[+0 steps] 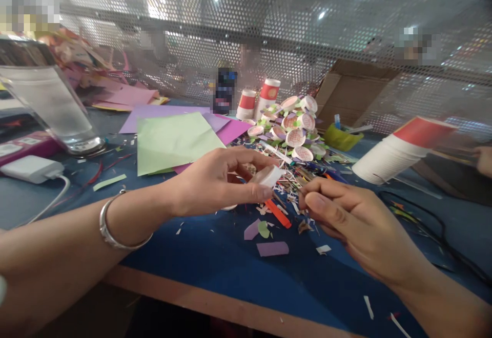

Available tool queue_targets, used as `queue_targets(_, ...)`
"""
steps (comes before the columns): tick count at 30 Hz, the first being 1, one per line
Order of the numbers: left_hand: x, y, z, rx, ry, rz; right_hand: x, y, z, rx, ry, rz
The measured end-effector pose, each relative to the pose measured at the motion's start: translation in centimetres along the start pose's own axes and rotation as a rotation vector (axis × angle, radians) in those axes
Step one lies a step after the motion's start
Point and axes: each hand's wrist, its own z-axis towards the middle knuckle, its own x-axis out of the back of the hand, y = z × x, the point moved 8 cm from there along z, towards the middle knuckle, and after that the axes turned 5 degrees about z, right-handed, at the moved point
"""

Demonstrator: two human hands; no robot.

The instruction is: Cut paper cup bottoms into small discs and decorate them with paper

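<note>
My left hand [226, 179], a silver bangle on its wrist, grips a small white cut paper-cup piece [272, 176] by its edge between thumb and fingers. To its right, my right hand [338, 210] is closed in a pinch; something thin and dark may be at its fingertips, too blurred to name. Between the hands lie an orange pen-like stick [279, 213] and many paper scraps. Purple scraps [272, 249] and a green scrap [263, 229] rest on the blue tabletop [215, 256] below. Behind the hands is a heap of cut cup bottoms [295, 136] with green and purple paper.
Stacked red-and-white paper cups [400, 148] lean at right, with more cups [268, 97] at the back. Green paper sheets [177, 141], a glass water bottle [57, 97] and a white charger [33, 168] are left. A yellow-green container [341, 138] and cardboard [351, 92] stand behind. Perforated metal panel beyond.
</note>
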Motion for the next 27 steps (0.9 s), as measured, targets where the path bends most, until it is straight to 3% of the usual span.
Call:
queue_targets(6, -2.0, 0.1, -0.1, 0.100, -0.196, -0.172, 0.8, -1.8, -0.1, 0.160, 0.211, -0.133)
queue_targets(11, -3.7, 0.2, -0.5, 0.161, -0.291, -0.197, -0.2, -2.5, -0.1, 0.237, 0.206, -0.237)
queue_targets(16, -3.9, 0.4, -0.7, 0.151, -0.284, -0.162, -0.2, -2.7, -0.4, 0.253, 0.238, -0.305)
queue_targets(19, -3.7, 0.4, -0.8, 0.118, -0.217, -0.045, -0.3, -2.7, -0.5, 0.255, 0.231, -0.297)
queue_targets(23, -3.4, 0.3, -0.8, 0.085, -0.130, 0.122, -0.8, -2.1, -0.1, 0.201, 0.160, -0.194)
queue_targets(27, -3.3, 0.3, -0.7, 0.078, -0.140, 0.179, -1.3, -1.2, 0.4, 0.089, 0.048, -0.032)
